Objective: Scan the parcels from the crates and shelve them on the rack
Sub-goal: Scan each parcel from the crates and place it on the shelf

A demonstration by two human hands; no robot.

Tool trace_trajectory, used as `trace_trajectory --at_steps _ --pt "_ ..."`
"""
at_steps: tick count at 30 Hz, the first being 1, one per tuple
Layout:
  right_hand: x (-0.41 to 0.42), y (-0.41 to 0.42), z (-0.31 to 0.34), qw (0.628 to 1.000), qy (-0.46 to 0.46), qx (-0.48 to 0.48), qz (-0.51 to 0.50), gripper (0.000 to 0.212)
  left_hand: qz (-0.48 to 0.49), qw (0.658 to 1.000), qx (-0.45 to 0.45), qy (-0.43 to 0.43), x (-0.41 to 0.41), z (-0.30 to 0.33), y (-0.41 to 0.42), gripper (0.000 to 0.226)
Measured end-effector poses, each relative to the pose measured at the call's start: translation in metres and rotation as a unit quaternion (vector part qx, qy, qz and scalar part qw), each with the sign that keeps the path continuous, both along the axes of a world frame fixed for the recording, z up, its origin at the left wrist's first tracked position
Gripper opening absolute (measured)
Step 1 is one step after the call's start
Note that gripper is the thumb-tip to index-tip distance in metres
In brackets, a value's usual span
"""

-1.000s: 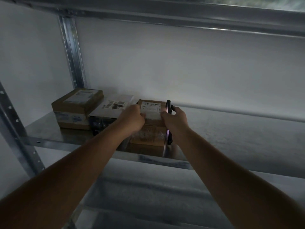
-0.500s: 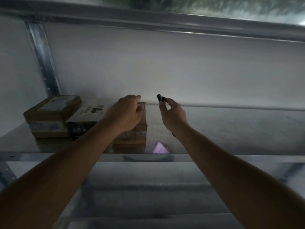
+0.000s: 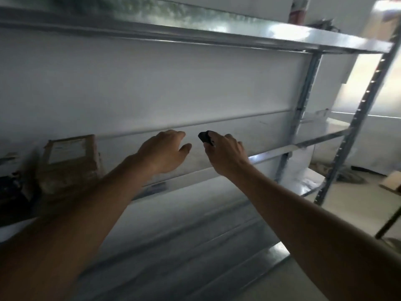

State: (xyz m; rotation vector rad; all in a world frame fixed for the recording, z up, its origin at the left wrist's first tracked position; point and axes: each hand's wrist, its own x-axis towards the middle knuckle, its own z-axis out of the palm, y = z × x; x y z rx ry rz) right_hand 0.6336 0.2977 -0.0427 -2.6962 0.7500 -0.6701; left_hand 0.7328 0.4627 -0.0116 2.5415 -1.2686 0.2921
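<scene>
While the left hand (image 3: 163, 149) hovers with relaxed, empty fingers, the right hand (image 3: 227, 154) grips a small black scanner (image 3: 205, 137), and a brown parcel (image 3: 70, 158) sits on the shelf (image 3: 271, 152) well left of both hands.

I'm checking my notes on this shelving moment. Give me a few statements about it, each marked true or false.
1. The right hand grips a small dark scanner. True.
2. The left hand holds a parcel. False: it is open and holds nothing.
3. A brown parcel sits on the shelf, left of both hands. True.
4. The parcel lies on the floor. False: it is on the shelf.
</scene>
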Motion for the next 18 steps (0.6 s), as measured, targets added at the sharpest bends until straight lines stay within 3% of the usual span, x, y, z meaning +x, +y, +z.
trace_trajectory --at_steps 18 --pt "-0.379 -0.293 -0.026 0.973 -0.012 -0.003 -0.23 0.043 -0.277 0.96 0.026 0.028 -0.303 -0.028 -0.372 0.06"
